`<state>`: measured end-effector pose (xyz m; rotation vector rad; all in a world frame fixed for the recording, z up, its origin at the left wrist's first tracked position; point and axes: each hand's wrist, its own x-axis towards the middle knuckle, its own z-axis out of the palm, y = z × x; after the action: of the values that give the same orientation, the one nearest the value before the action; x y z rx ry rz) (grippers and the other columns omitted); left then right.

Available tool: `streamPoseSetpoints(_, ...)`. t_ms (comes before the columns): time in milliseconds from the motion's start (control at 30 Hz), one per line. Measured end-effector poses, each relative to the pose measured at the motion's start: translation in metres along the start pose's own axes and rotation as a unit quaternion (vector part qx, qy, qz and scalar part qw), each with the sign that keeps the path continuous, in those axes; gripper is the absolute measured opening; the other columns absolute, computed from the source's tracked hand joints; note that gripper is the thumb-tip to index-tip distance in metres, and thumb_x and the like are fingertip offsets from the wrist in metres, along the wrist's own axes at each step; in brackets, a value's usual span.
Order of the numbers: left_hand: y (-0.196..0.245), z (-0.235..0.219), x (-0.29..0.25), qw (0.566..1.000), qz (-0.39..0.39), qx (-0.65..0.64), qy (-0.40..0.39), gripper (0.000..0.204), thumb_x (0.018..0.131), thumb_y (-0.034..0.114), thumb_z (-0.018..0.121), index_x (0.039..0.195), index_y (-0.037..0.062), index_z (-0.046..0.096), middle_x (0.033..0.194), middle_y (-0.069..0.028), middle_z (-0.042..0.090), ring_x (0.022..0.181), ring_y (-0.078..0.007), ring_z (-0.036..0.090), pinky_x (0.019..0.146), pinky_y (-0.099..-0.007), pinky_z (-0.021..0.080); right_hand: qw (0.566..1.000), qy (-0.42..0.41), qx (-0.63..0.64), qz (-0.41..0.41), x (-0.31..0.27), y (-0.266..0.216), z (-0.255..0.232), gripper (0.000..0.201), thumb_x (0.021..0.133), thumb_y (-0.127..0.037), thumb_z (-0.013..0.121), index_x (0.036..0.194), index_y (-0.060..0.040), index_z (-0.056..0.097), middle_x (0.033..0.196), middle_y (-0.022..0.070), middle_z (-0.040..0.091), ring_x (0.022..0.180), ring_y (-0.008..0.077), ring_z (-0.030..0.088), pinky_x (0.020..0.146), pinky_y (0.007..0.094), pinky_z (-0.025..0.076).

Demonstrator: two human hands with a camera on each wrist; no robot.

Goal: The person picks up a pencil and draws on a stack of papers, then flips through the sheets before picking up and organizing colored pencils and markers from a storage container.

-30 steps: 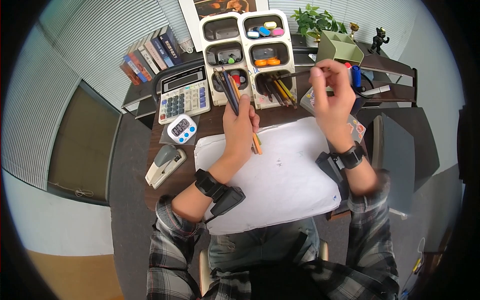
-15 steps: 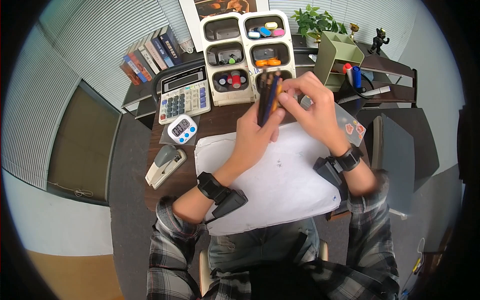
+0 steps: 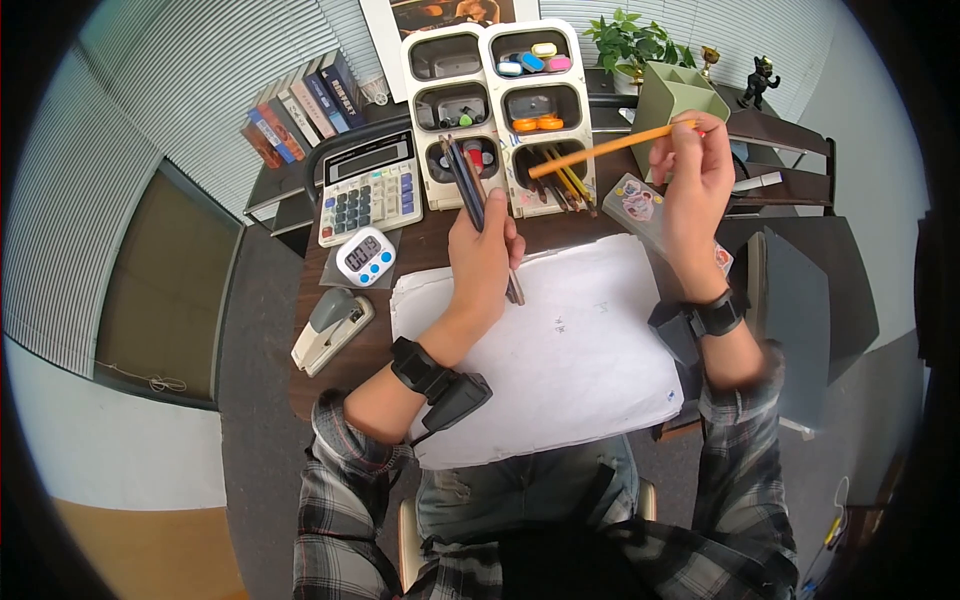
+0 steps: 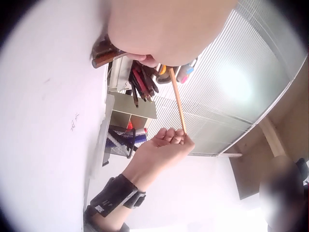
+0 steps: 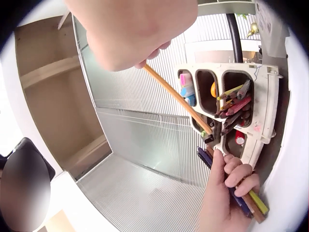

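My left hand (image 3: 480,255) grips a bundle of colored pencils (image 3: 466,180), mostly dark ones, tilted above the paper's far edge. Their lower ends stick out below the palm, and in the right wrist view a yellow-green pencil (image 5: 259,200) shows among them. An orange pencil (image 3: 605,150) is pinched near one end by my right hand (image 3: 695,200). It points leftward, its far end over the organizer's near right compartment. Several more pencils (image 3: 575,185) lean inside that compartment. The white organizer (image 3: 535,82) also holds erasers (image 3: 530,62) and orange items (image 3: 537,124) in other compartments.
White paper (image 3: 540,370) covers the near desk. On the left are a calculator (image 3: 368,195), a timer (image 3: 365,257) and a stapler (image 3: 332,333). A stickered case (image 3: 638,205) lies right of the organizer, with a green holder (image 3: 690,95) behind.
Both hands came together at the bundle half a second ago. Now they are apart again: the left moved back left with the bundle, the right moved away with the orange pencil.
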<state>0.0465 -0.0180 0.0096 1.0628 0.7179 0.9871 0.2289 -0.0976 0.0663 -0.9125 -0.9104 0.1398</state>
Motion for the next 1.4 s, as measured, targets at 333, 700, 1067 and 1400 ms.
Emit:
streamPoseSetpoints(333, 0.004, 0.005, -0.006, 0.997, 0.005, 0.000, -0.074, 0.032, 0.104, 0.036, 0.054, 0.089, 0.0091, 0.047, 0.069, 0.0025, 0.043, 0.052, -0.0064, 0.041, 0.046, -0.0235, 0.032, 0.882, -0.205, -0.364, -0.217, -0.011, 0.014, 0.008, 0.014, 0.085, -0.011, 0.070, 0.095, -0.0026, 0.066, 0.083, 0.0084, 0.069, 0.080, 0.0287, 0.066, 0.070, 0.0380, 0.052)
streamPoseSetpoints(700, 0.007, 0.008, -0.017, 0.966, 0.080, 0.142, -0.201, 0.025, 0.105, 0.028, 0.052, 0.098, 0.0039, 0.052, 0.067, 0.0001, 0.050, 0.051, -0.0064, 0.047, 0.044, -0.0221, 0.033, 0.921, -0.274, -0.263, -0.089, -0.021, 0.000, 0.015, 0.016, 0.085, -0.016, 0.074, 0.090, -0.0017, 0.070, 0.077, 0.0059, 0.065, 0.069, 0.0157, 0.057, 0.062, 0.0289, 0.045)
streamPoseSetpoints(1067, 0.000, 0.000, -0.004, 0.990, 0.046, 0.083, -0.102, 0.033, 0.104, 0.035, 0.052, 0.091, 0.0052, 0.050, 0.073, -0.0047, 0.056, 0.055, -0.0109, 0.051, 0.050, -0.0253, 0.039, 0.996, -0.022, 0.024, 0.084, 0.001, 0.006, -0.004, 0.008, 0.096, -0.009, 0.063, 0.099, -0.0038, 0.058, 0.076, -0.0005, 0.060, 0.064, 0.0016, 0.052, 0.054, 0.0179, 0.038)
streamPoseSetpoints(1400, 0.005, 0.006, -0.004, 0.998, 0.020, 0.014, -0.053, 0.029, 0.103, 0.032, 0.053, 0.093, 0.0041, 0.055, 0.069, -0.0008, 0.051, 0.051, -0.0078, 0.046, 0.045, -0.0231, 0.032, 0.922, -0.114, -0.329, -0.170, -0.013, 0.011, 0.009, 0.016, 0.088, -0.005, 0.067, 0.101, -0.0029, 0.058, 0.074, 0.0069, 0.066, 0.060, 0.0132, 0.065, 0.056, 0.0257, 0.051)
